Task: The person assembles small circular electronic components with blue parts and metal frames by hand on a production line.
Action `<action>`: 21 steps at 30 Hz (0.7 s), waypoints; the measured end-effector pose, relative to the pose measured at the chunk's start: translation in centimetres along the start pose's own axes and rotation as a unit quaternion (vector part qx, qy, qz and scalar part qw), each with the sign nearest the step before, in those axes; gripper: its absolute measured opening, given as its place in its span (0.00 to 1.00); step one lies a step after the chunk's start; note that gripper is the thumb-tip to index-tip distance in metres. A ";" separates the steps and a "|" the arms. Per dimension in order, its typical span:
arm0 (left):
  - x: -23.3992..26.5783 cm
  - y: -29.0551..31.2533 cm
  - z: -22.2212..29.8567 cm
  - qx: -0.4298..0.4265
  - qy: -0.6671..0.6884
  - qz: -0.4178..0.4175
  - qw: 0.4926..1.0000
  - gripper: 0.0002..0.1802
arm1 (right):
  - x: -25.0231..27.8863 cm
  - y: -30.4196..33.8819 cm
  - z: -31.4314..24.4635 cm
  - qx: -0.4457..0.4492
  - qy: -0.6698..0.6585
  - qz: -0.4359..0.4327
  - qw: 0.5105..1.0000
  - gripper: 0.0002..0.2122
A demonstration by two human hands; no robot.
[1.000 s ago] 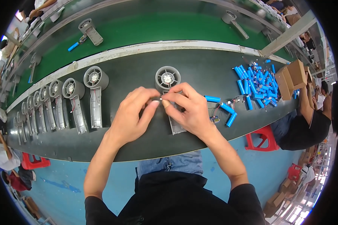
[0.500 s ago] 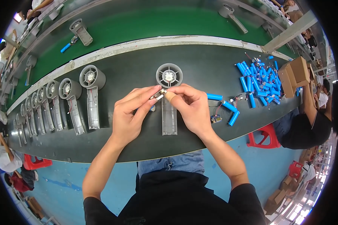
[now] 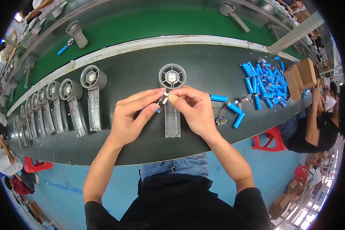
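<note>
Between my hands is a small circuit board (image 3: 163, 98) with pale metal parts. My left hand (image 3: 127, 117) is closed, its thumb and fingers pinching the board from the left. A bit of blue battery (image 3: 155, 108) shows under those fingers; most of it is hidden. My right hand (image 3: 195, 113) pinches the board's other side between thumb and forefinger. Just beyond lies a grey handheld fan housing (image 3: 172, 124), its round fan end pointing away and its open handle shell pointing toward me, partly covered by my hands.
Several similar fan housings (image 3: 94, 109) line the dark table's left side. Linked blue batteries (image 3: 235, 109) with a circuit board (image 3: 220, 120) lie to the right, before a battery pile (image 3: 266, 84) and a cardboard box (image 3: 301, 78). A green conveyor (image 3: 153, 27) runs behind; a co-worker (image 3: 314, 128) sits at right.
The board has turned in my fingers, and more of the blue battery shows by my left hand. Pieces on the green conveyor have shifted slightly left. The co-worker's arm at right has moved.
</note>
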State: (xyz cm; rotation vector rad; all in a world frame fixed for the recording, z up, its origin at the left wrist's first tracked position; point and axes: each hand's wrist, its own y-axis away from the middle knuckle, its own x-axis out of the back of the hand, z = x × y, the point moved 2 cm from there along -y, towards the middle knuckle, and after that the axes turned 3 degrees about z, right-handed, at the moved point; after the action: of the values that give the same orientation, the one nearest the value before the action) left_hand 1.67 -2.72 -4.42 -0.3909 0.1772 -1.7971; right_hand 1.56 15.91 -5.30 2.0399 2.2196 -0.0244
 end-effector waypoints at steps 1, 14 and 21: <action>0.0 0.0 0.0 0.000 0.000 0.000 1.000 0.17 | 0.0 0.0 -0.1 0.000 0.000 0.000 1.000 0.04; 0.4 0.1 0.2 0.052 0.033 -0.026 0.998 0.15 | 0.1 -0.1 -0.7 0.225 0.193 0.031 0.954 0.05; 0.8 0.1 -0.1 0.039 0.033 -0.043 0.998 0.15 | 0.0 -0.5 -0.9 0.319 0.232 0.002 0.919 0.06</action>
State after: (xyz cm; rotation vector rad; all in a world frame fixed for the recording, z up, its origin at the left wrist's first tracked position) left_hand 1.53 -3.48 -4.43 -0.2873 0.1380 -1.8959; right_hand 0.99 15.95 -4.45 2.5958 2.7651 -0.3426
